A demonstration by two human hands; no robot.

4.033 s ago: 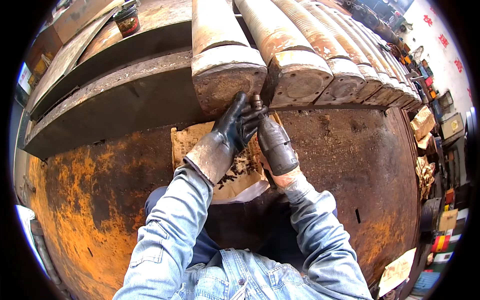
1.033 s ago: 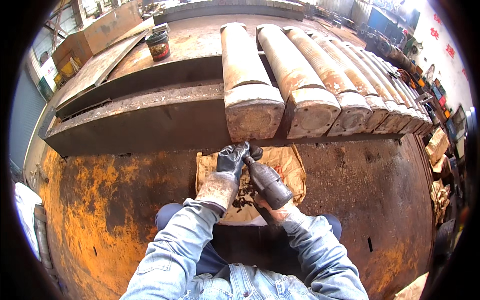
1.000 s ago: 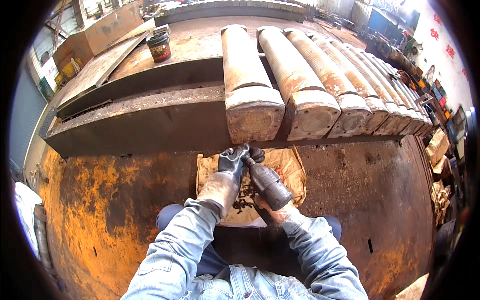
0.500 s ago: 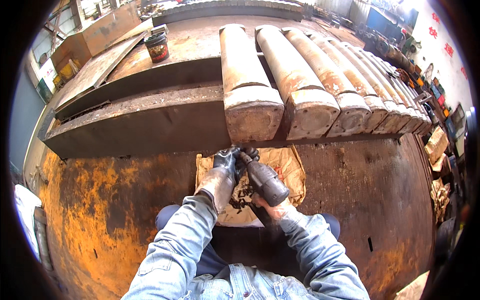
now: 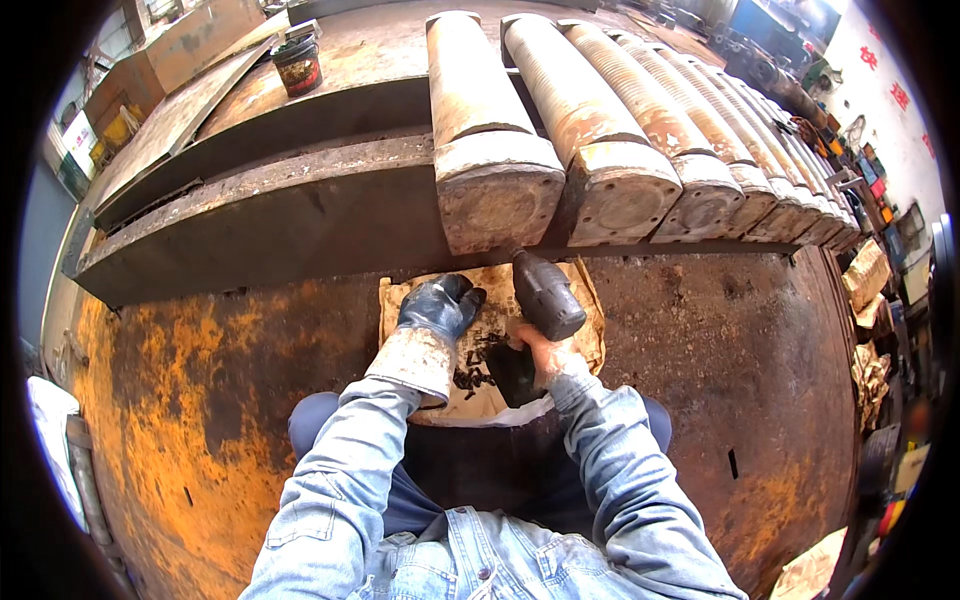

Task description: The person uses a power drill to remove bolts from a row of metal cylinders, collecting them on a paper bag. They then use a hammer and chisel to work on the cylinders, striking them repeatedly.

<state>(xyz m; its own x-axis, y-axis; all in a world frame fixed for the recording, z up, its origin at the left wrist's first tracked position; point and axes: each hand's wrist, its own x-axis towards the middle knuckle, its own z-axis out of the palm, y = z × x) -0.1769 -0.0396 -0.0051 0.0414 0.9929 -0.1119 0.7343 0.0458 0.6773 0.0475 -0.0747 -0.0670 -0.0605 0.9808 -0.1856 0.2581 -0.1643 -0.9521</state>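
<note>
The left hand (image 5: 440, 308), in a dark glove, rests half curled on the brown paper sheet (image 5: 490, 340), and it grasps nothing. The right hand (image 5: 540, 352) is closed around the handle of a dark power tool (image 5: 547, 295), whose nose points up at the rusty steel cylinders (image 5: 560, 150). The paper lies on the rusty steel surface (image 5: 230, 400), just under the cylinder ends, with dark scraps (image 5: 470, 375) on it

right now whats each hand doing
left hand: gloved, curled loosely, resting on the cardboard sheet, holding nothing visible
right hand: closed on the dark power tool
</note>
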